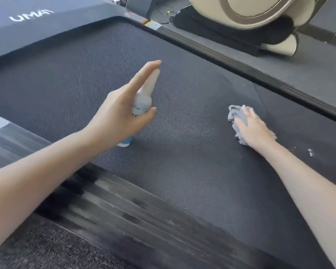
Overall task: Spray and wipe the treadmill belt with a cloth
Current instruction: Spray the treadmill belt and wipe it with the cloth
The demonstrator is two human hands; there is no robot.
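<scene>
Head-worn view, downward, close over belt (182,171)

The treadmill belt (85,84) is dark grey, finely dotted; the spray bottle (142,101) white, blue-based; the cloth (235,113), at its three o'clock, pale grey-blue.
</scene>
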